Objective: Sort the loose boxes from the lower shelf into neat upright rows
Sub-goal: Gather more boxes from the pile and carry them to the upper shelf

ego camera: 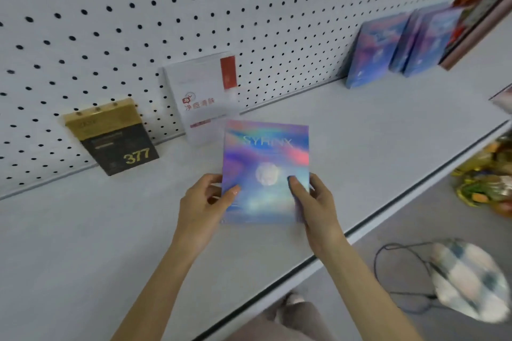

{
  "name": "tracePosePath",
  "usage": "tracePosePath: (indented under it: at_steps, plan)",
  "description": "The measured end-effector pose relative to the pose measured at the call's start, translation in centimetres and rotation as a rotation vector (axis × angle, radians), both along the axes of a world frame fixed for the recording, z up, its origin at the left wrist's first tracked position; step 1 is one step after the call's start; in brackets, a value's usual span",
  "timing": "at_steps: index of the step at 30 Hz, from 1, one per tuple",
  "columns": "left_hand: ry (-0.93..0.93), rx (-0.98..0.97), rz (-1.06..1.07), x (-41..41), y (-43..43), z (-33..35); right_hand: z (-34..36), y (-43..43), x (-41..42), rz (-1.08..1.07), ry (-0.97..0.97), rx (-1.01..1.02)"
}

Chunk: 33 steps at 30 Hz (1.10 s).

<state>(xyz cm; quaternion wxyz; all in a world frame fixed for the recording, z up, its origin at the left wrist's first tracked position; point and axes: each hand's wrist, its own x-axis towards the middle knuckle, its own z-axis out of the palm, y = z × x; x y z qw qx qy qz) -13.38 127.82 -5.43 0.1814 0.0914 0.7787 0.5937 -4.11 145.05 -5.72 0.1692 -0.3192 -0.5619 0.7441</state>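
Over open shelf (368, 144), left hand (203, 201) pinches the box (266, 152) edge; right hand (317, 206), opposite edge.

Open shelf (360, 130) between white box (203, 97) – blue boxes (372, 52).

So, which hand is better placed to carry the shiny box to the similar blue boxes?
Probably the right hand. It and the left hand both grip the shiny box, but the blue boxes stand further right against the pegboard, so the left arm would have to cross over.
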Motion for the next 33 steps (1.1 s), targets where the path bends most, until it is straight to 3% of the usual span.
tracePosePath:
  at_steps: [9, 21, 28, 33]
  plan:
    - [0.04, 0.002, -0.052, 1.3, 16.4, -0.8, 0.4, 17.5, 1.5, 0.033, 0.041, 0.261]
    - [0.205, -0.074, 0.195, -0.3, 42.2, -0.1, 0.9, 45.2, -3.2, 0.228, 0.006, 0.54]
    - [0.292, -0.252, 0.39, -4.9, 45.3, -0.7, 1.4, 49.0, -12.1, 0.404, 0.011, 0.873]
    - [0.315, -0.297, 0.529, -6.9, 45.0, -0.8, 0.5, 48.7, -16.3, 0.433, 0.019, 0.989]
